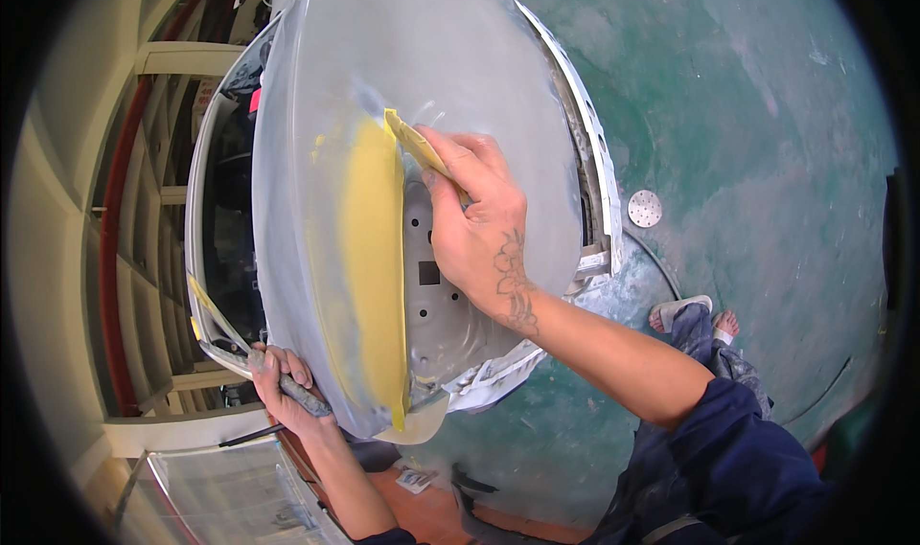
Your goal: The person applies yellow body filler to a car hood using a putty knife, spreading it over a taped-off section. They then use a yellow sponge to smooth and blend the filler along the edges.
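My right hand is closed on a thin yellow sheet, pinched between thumb and fingers. The sheet's far end meets the top of a long band of yellow body filler on a grey car body panel. Whether the sheet is sandpaper or a spreader, I cannot tell. Down at the panel's lower left corner, my left hand has its fingers curled round a narrow, grey-smeared tool. The fingers partly hide that tool, so its exact kind does not show.
Beside the filler, the panel has a recess with holes. A white perforated disc lies on the green floor, near a dark hose and my feet. Left stands a frame with a red pipe.
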`<move>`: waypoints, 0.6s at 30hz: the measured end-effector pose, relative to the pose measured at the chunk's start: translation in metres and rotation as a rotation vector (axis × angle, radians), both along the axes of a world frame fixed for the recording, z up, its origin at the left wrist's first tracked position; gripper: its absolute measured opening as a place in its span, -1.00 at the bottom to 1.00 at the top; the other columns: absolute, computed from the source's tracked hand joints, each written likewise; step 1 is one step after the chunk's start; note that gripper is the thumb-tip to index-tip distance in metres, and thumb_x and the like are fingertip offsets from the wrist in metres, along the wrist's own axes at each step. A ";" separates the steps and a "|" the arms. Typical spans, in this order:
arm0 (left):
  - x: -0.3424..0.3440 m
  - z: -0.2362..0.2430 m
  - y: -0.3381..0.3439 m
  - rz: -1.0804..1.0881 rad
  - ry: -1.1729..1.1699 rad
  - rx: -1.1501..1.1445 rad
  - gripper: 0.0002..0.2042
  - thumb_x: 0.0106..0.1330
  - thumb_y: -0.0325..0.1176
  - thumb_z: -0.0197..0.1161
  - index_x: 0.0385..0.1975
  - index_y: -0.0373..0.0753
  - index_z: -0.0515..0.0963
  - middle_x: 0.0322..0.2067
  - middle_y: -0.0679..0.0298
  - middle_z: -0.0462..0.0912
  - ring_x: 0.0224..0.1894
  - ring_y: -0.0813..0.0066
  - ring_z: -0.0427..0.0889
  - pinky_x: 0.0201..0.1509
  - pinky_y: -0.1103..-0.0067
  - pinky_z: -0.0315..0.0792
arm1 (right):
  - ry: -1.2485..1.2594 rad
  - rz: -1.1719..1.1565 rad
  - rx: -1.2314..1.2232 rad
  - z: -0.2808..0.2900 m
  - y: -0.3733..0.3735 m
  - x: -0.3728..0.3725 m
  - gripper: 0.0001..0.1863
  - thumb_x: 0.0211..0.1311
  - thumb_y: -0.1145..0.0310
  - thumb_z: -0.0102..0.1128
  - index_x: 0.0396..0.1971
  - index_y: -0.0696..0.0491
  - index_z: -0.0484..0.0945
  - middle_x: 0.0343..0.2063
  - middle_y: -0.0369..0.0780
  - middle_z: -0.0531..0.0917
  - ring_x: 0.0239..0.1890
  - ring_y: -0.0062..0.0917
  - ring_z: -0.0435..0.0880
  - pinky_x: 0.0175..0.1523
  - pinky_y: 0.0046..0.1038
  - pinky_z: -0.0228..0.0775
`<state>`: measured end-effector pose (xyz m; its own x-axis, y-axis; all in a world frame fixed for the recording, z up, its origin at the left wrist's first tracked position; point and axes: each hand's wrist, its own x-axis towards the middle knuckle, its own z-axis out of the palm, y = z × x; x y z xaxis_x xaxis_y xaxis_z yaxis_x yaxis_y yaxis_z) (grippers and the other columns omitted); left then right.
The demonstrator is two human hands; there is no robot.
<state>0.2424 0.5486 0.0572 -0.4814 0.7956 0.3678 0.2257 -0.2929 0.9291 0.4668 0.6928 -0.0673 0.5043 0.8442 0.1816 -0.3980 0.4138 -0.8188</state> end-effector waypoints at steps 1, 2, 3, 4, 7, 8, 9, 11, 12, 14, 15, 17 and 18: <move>0.000 -0.001 -0.001 0.005 0.000 0.002 -0.72 0.35 -0.44 0.21 -0.01 -0.37 0.39 -0.52 0.34 0.32 -0.64 0.63 0.31 -0.66 0.71 0.22 | -0.006 0.011 -0.001 0.000 0.003 -0.002 -0.59 0.16 0.70 0.08 0.02 0.17 0.64 -0.16 -0.08 0.63 -0.15 -0.19 0.63 -0.06 -0.29 0.47; 0.001 -0.001 -0.001 0.008 0.000 0.004 -0.71 0.35 -0.44 0.21 0.00 -0.38 0.39 -0.52 0.34 0.32 -0.64 0.63 0.31 -0.66 0.71 0.22 | -0.013 0.022 -0.003 0.000 0.006 -0.003 -0.60 0.16 0.70 0.08 0.01 0.17 0.64 -0.16 -0.08 0.64 -0.14 -0.19 0.62 -0.05 -0.29 0.47; 0.003 0.001 0.000 0.011 -0.001 0.007 -0.71 0.35 -0.44 0.21 0.01 -0.38 0.39 -0.52 0.34 0.32 -0.64 0.63 0.31 -0.66 0.71 0.22 | -0.020 0.032 -0.003 0.001 0.007 -0.004 -0.60 0.15 0.70 0.08 0.00 0.17 0.64 -0.15 -0.09 0.64 -0.13 -0.19 0.62 -0.05 -0.30 0.47; 0.003 0.001 -0.001 0.017 -0.001 0.005 -0.70 0.35 -0.44 0.21 0.01 -0.38 0.38 -0.52 0.34 0.32 -0.64 0.64 0.32 -0.66 0.72 0.22 | -0.031 0.047 0.004 0.001 0.004 -0.007 -0.61 0.15 0.71 0.08 -0.01 0.17 0.64 -0.15 -0.10 0.64 -0.13 -0.19 0.62 -0.05 -0.30 0.47; -0.001 0.003 -0.005 -0.001 -0.008 0.007 -0.70 0.36 -0.45 0.20 0.03 -0.38 0.37 -0.51 0.34 0.33 -0.63 0.63 0.32 -0.65 0.71 0.23 | -0.054 0.102 0.028 0.003 -0.014 -0.015 -0.61 0.14 0.72 0.07 -0.04 0.17 0.65 -0.14 -0.12 0.63 -0.14 -0.21 0.60 -0.05 -0.31 0.46; -0.002 0.004 -0.007 0.001 -0.009 0.007 -0.70 0.36 -0.45 0.20 0.03 -0.38 0.37 -0.50 0.34 0.33 -0.63 0.63 0.32 -0.65 0.71 0.23 | -0.056 0.126 0.037 0.003 -0.023 -0.014 -0.61 0.13 0.72 0.06 -0.04 0.17 0.65 -0.15 -0.12 0.63 -0.14 -0.21 0.60 -0.06 -0.31 0.46; -0.006 0.004 -0.009 -0.014 -0.010 0.007 -0.70 0.36 -0.45 0.19 0.03 -0.38 0.37 -0.50 0.33 0.33 -0.63 0.62 0.32 -0.64 0.71 0.24 | -0.057 0.152 0.046 0.002 -0.033 -0.015 -0.61 0.13 0.72 0.06 -0.04 0.17 0.65 -0.15 -0.12 0.63 -0.14 -0.22 0.59 -0.06 -0.31 0.45; 0.000 0.001 -0.004 -0.022 -0.027 0.014 -0.70 0.36 -0.44 0.20 0.03 -0.37 0.37 -0.50 0.32 0.33 -0.63 0.62 0.32 -0.62 0.71 0.25 | -0.143 0.151 0.082 -0.003 -0.060 -0.016 -0.57 0.07 0.73 0.07 -0.04 0.17 0.66 -0.16 -0.13 0.62 -0.15 -0.22 0.58 -0.07 -0.31 0.46; 0.000 -0.003 -0.004 -0.024 -0.039 0.017 -0.70 0.36 -0.44 0.20 0.03 -0.37 0.38 -0.50 0.32 0.33 -0.63 0.62 0.32 -0.62 0.71 0.25 | -0.188 0.152 0.100 -0.007 -0.076 -0.017 -0.56 0.05 0.73 0.08 -0.04 0.17 0.66 -0.16 -0.14 0.62 -0.16 -0.22 0.58 -0.08 -0.30 0.46; 0.001 0.002 -0.003 -0.035 -0.032 0.006 -0.72 0.36 -0.44 0.20 0.01 -0.36 0.38 -0.50 0.32 0.33 -0.63 0.60 0.32 -0.60 0.71 0.25 | -0.246 0.161 0.194 -0.007 -0.110 -0.019 -0.51 -0.05 0.71 0.12 -0.02 0.16 0.68 -0.15 -0.15 0.62 -0.16 -0.22 0.59 -0.11 -0.28 0.49; 0.003 0.002 -0.001 -0.036 -0.036 0.006 -0.72 0.36 -0.44 0.20 0.01 -0.35 0.38 -0.50 0.32 0.33 -0.62 0.60 0.32 -0.60 0.70 0.25 | -0.272 0.182 0.205 -0.008 -0.130 -0.021 -0.51 -0.07 0.67 0.15 -0.03 0.14 0.69 -0.13 -0.16 0.63 -0.16 -0.22 0.60 -0.13 -0.27 0.51; 0.001 0.004 -0.004 -0.035 -0.035 -0.004 -0.72 0.35 -0.44 0.20 0.00 -0.35 0.38 -0.50 0.32 0.33 -0.62 0.59 0.33 -0.60 0.70 0.24 | -0.286 0.226 0.235 -0.010 -0.166 -0.027 -0.51 -0.15 0.64 0.17 -0.09 0.12 0.72 -0.14 -0.18 0.65 -0.17 -0.24 0.62 -0.16 -0.29 0.53; 0.001 0.005 -0.005 -0.028 -0.033 -0.005 -0.72 0.35 -0.44 0.20 -0.01 -0.34 0.38 -0.50 0.32 0.33 -0.62 0.59 0.33 -0.60 0.70 0.23 | -0.279 0.240 0.256 -0.007 -0.180 -0.030 -0.51 -0.20 0.64 0.17 -0.13 0.12 0.74 -0.17 -0.18 0.66 -0.19 -0.27 0.64 -0.18 -0.33 0.54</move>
<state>0.2436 0.5438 0.0618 -0.4709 0.8107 0.3478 0.1868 -0.2936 0.9375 0.4367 0.5125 -0.0747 0.2019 0.8412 0.5016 -0.2855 0.5405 -0.7914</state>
